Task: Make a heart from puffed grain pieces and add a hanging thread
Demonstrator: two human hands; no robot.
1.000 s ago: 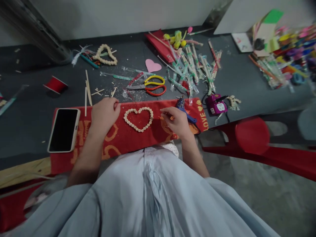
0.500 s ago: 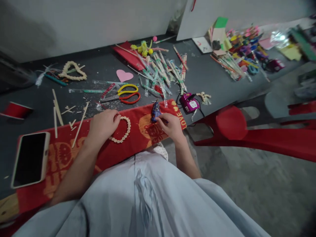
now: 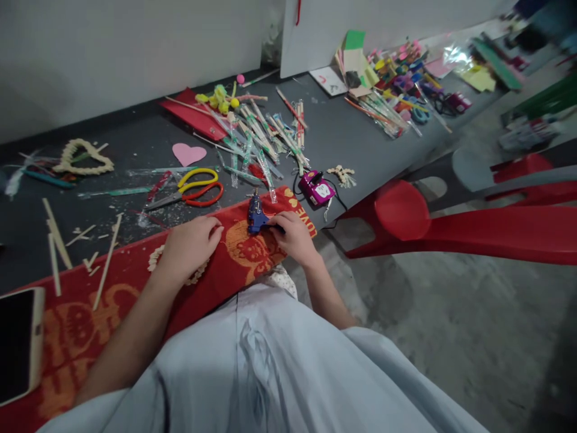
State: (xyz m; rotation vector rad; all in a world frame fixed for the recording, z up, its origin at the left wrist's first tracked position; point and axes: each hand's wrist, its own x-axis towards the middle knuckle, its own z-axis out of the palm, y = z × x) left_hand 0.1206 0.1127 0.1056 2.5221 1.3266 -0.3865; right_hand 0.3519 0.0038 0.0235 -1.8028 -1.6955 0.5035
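Note:
My right hand (image 3: 294, 238) has its fingers closed round the handle end of a blue glue gun (image 3: 256, 218), whose nozzle points away from me. The gun lies on a red cloth (image 3: 216, 285) with orange patterns. My left hand (image 3: 192, 245) is closed, fingers curled together. What they hold, if anything, is hidden. Beneath that hand lies a heart outline made of small pale pieces (image 3: 155, 257), mostly covered by the hand and wrist.
Scissors (image 3: 198, 187), a pink paper heart (image 3: 188, 154) and wrapped chopsticks (image 3: 261, 132) lie beyond the cloth. Thin wooden sticks (image 3: 108, 260) and a phone (image 3: 20, 343) are on the left. A purple box (image 3: 317, 187) stands right, above a red chair (image 3: 401, 210).
The view has swung right. My right hand has reached the glue gun and taken hold of its handle. My left hand now covers most of the heart outline.

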